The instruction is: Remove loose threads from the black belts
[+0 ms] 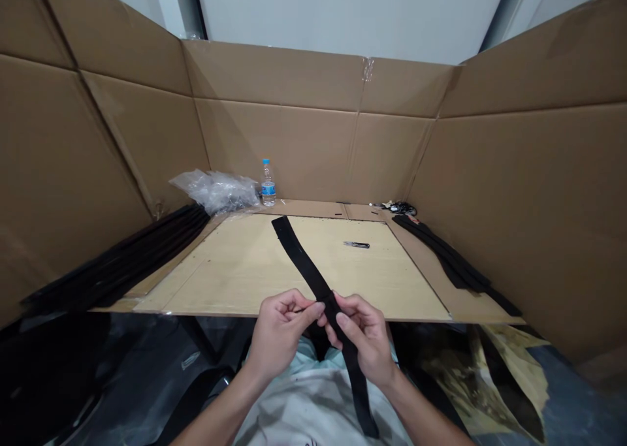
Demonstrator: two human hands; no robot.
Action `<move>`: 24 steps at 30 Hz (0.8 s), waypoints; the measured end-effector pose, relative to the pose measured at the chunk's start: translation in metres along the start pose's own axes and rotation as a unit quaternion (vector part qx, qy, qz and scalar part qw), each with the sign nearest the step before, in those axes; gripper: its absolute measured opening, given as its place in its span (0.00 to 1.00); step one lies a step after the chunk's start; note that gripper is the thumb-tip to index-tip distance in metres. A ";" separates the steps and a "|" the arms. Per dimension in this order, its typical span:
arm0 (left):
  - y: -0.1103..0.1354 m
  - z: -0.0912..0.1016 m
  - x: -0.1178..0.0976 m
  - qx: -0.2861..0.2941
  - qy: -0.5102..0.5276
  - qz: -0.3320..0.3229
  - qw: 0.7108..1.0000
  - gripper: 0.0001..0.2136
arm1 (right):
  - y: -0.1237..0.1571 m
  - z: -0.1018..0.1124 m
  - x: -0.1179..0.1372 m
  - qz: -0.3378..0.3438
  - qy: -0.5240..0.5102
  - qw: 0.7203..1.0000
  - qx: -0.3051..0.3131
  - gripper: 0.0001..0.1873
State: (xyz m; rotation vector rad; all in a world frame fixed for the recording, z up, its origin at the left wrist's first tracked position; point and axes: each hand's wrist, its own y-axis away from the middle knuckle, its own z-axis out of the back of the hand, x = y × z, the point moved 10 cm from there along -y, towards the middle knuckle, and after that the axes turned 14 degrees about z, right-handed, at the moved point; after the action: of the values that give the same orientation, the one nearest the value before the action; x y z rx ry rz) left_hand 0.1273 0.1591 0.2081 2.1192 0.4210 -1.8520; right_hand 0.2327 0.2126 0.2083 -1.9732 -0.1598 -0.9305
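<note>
A long black fabric strap (304, 263) runs from the tabletop down over my lap, with a join or loop near its middle. At that join my left hand (284, 328) pinches the strap's left edge between thumb and fingers. My right hand (365, 335) grips the strap from the right side, its thumb lying on top. Beyond my hands, a small pair of thread snips (356, 244) rests on the pale board (235, 263). What lies behind the strap between my fingertips is hidden.
Black strips lie in a pile (142, 256) on the left and in a smaller stack (445, 253) on the right. At the back stand a water bottle (268, 188), a clear plastic bag (220, 191) and a dark tangle (401, 207). Cardboard walls (294, 139) enclose the table.
</note>
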 end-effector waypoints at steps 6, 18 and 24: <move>0.001 0.005 -0.001 -0.035 -0.015 0.012 0.999 0.20 | 0.000 0.005 0.000 0.031 0.028 0.999 0.007 0.09; -0.004 -0.007 0.014 0.072 0.041 0.073 0.994 0.18 | 0.016 -0.012 -0.034 -0.216 -0.075 0.969 0.094 0.23; -0.002 -0.013 0.001 0.156 0.087 0.036 0.983 0.17 | 0.045 -0.035 -0.033 -0.299 -0.218 0.906 0.205 0.26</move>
State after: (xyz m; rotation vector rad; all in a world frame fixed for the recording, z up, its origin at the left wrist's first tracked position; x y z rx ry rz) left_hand 0.1387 0.1662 0.2086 2.4770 0.0907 -1.7970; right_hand 0.2105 0.1678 0.1659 -1.7162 -1.1752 -0.7191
